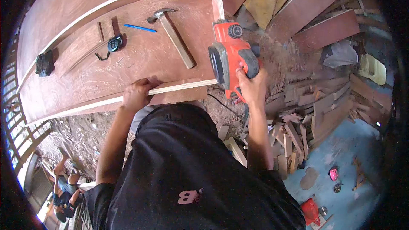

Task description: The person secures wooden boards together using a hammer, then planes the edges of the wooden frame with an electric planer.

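My right hand (252, 86) is wrapped round the handle of a red and black power planer (230, 55), which stands at the right end of a wooden frame (183, 86). With closed fingers, my left hand (137, 95) grips the frame's near edge strip. Inside the frame, on the reddish plywood panel (140, 55), lie a hammer (177, 38) with a wooden handle, a blue pen (140, 28) and a black tape measure (114, 43). A small black object (44, 64) rests on the frame's far-left part.
Scrap wood (294, 140) is heaped on the floor at the right, beyond a dark cord (223, 104). Reddish boards (326, 30) lean at the upper right. Another person (66, 191) is at the lower left. A red object (310, 212) lies on the blue floor.
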The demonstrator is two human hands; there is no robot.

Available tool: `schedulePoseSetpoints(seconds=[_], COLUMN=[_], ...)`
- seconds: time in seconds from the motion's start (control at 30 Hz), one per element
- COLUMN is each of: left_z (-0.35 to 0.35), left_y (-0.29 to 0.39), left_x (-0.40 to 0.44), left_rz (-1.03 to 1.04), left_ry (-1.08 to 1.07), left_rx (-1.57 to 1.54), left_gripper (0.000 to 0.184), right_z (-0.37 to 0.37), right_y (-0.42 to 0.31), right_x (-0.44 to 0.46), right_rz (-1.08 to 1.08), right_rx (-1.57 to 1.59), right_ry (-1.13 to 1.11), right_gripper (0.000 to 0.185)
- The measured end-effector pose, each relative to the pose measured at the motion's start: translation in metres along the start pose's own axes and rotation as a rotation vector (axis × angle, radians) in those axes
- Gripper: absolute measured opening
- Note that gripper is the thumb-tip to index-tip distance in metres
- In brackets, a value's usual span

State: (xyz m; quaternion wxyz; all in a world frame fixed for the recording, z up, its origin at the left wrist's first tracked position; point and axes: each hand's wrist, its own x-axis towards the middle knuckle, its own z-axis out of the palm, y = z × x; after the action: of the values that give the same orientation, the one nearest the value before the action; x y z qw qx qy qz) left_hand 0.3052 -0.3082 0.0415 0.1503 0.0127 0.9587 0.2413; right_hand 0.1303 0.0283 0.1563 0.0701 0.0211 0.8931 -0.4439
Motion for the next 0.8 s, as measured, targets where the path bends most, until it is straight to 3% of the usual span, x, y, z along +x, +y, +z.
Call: schedulePoseSetpoints(seconds=[0.1,0.2,0.23,0.37,0.6,0.8], left_z=[-0.004,-0.002,-0.001,-0.002,0.008,0.003], left_y=[0.003,0.002,0.002,0.001,-0.007,-0.008], left_x=[0.0,0.001,0.001,0.0,-0.001,0.0], left_rz=[-0.021,-0.026,-0.027,-0.039,-0.031,-0.027], left_ry=[-0.029,-0.032,-0.029,-0.038,-0.041,-0.049], left_rx=[0.01,-0.007,-0.014,0.018,-0.001,-0.04], left_gripper=[0.057,0.057,0.056,0.053,0.044,0.044], right_z=[0.005,0.009,0.014,0.025,0.05,0.065], right_y=[-0.018,-0.044,-0.044,-0.054,-0.061,-0.076], right_x=[0.021,0.042,0.051,0.085,0.144,0.193], right_rz=[-0.041,0.069,-0.06,0.069,-0.152,-0.098], right_rx=[0.006,-0.067,-0.05,-0.027,-0.03,-0.014], right_ry=[-0.023,-0.073,-0.023,-0.059,0.047,0.027], right_gripper=[0.019,0.019,0.02,0.023,0.016,0.017])
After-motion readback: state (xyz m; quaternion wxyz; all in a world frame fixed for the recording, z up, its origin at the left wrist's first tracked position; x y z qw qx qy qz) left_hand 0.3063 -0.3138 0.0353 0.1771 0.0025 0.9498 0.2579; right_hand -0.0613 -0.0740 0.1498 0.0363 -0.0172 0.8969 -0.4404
